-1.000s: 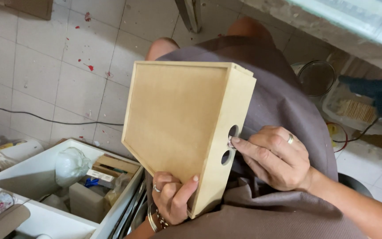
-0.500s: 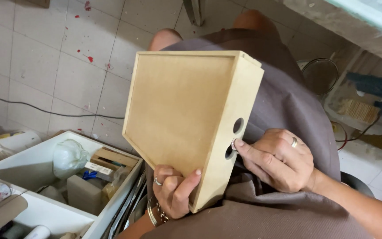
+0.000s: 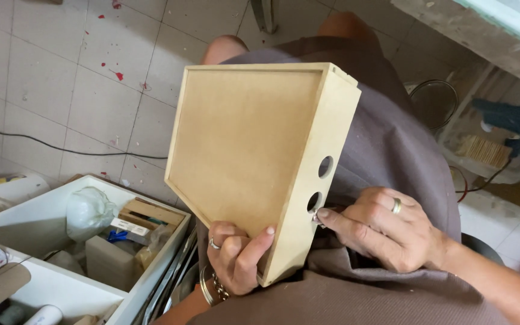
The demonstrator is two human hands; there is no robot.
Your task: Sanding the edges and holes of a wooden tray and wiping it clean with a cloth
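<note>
The wooden tray (image 3: 248, 150), a five-sided pale fibreboard piece with a raised rim and two round holes in its side wall, stands tilted over the person's lap on a grey-brown apron (image 3: 392, 144), above a white tiled floor (image 3: 49, 90) with an open white drawer (image 3: 151, 283) of odds and ends to the left. The left hand (image 3: 236, 259) grips the tray's lower corner with thumb clamped across its face, while the right hand (image 3: 380, 232) pinches a small metal piece (image 3: 318, 216) against the lower hole (image 3: 314, 201)
</note>
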